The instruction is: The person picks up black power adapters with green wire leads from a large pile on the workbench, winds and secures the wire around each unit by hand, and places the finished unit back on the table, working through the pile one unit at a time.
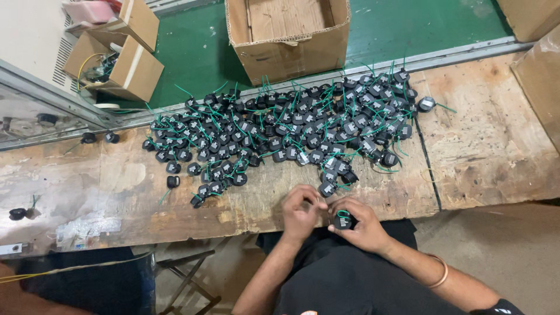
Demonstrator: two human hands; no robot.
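My right hand [360, 224] grips a small black round part with green wire [343, 219] just over the front edge of the worn wooden bench [116, 192]. My left hand [300, 213] is curled beside it, fingertips pinching at the same part or its wire. A large heap of the same black parts with green leads [286, 131] spreads across the bench beyond my hands. The nearest loose one [326, 188] lies just above my left hand.
An open cardboard box [289, 35] stands on the green floor behind the bench. Smaller boxes [125, 55] with wires sit at the far left. A metal rail [408, 58] runs along the bench's back edge. Stray parts [17, 213] lie at the left. A stool frame [186, 280] stands below.
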